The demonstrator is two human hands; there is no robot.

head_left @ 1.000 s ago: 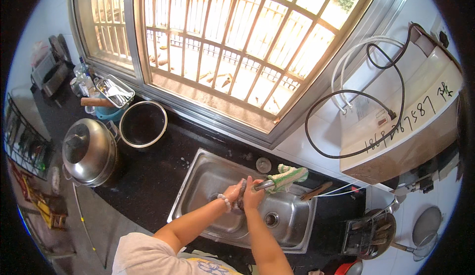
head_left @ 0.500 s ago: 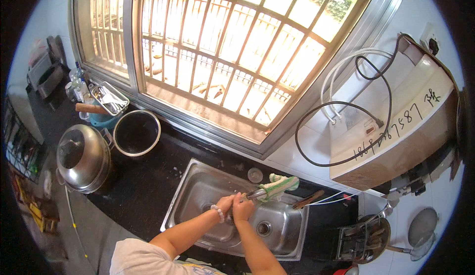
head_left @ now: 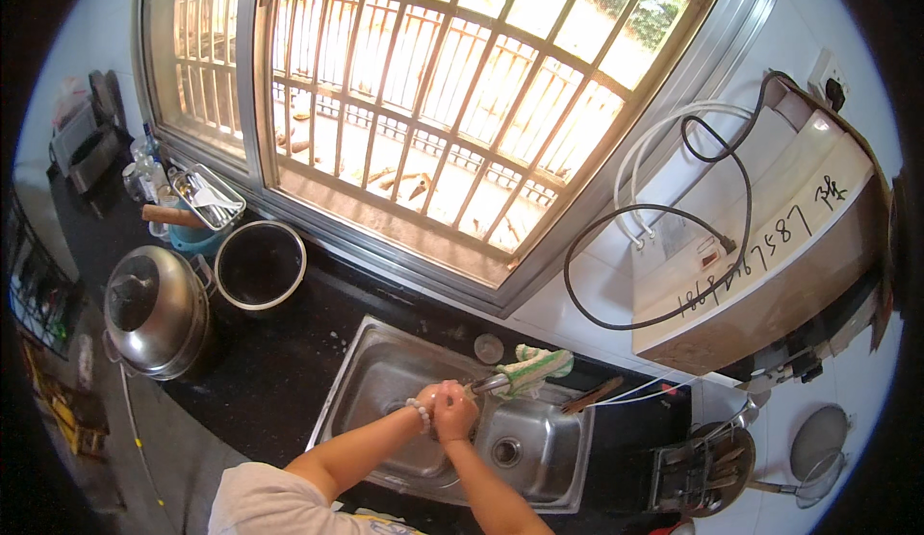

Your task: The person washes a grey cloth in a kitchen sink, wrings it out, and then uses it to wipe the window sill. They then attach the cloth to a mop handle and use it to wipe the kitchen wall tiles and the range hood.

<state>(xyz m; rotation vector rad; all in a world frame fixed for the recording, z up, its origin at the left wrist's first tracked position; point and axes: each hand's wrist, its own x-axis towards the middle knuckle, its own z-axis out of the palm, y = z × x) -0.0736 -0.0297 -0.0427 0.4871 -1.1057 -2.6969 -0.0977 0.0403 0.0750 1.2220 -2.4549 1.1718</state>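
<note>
Over a double-bowl steel sink, my left hand and my right hand are closed together, the right one lying against the left. Whether anything lies between them is hidden. A pale bead bracelet circles my left wrist. Just to the right of my hands is a metal faucet, its spout end close to my fingers. A green-and-white striped cloth is draped on the faucet. The drain shows in the right bowl.
A domed, lidded metal pot and a dark round pot stand on the black counter to the left. Utensils fill a white basket. At right are a wall-mounted box with looped cable and a utensil rack.
My hands have moved slightly left and away from the faucet, still pressed together. My right hand now covers more of my left. The whole view has shifted a little.
</note>
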